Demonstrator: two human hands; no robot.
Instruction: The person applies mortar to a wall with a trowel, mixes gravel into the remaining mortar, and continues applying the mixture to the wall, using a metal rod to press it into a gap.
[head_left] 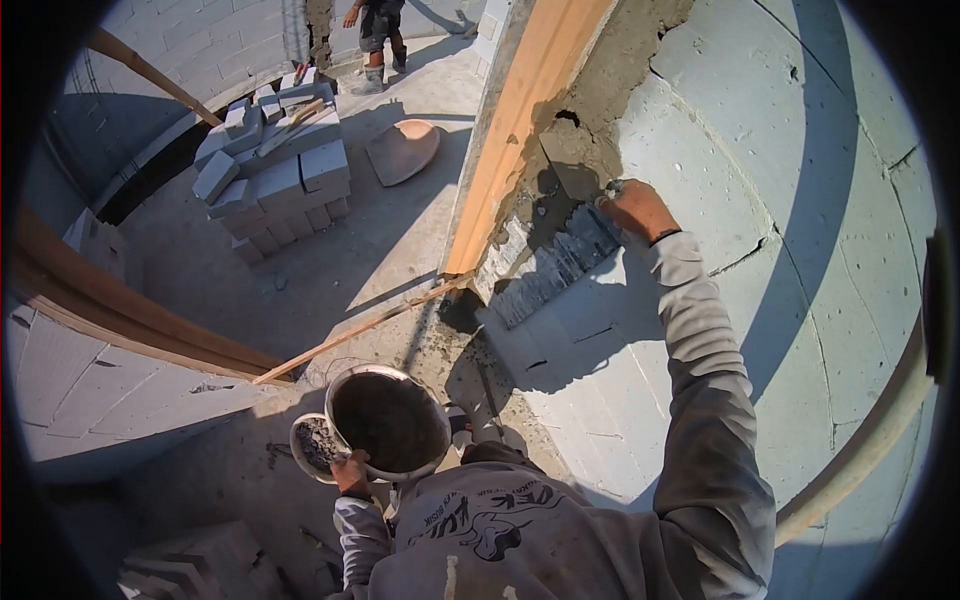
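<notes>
My right hand point(640, 210) is closed around the handle of a trowel point(572, 172), its blade lying against wet mortar point(605, 90) on the block wall point(725, 190). The mortar forms a rough strip beside the wooden door frame point(520, 130). Just below the hand, a ridged grey patch point(560, 265) crosses the wall towards the frame. Down at the left, my left hand point(350, 472) grips the rim of a large bucket point(440, 420) with dark grey mix inside. Beside it sits a smaller bucket point(297, 440) holding lumpy grey material.
A thin wooden strip point(360, 330) spans the doorway at the frame's foot. Beyond it stand stacked light blocks point(290, 185) and a shallow tan basin point(403, 152). Another person point(378, 40) stands at the back. More blocks point(205, 565) lie at lower left.
</notes>
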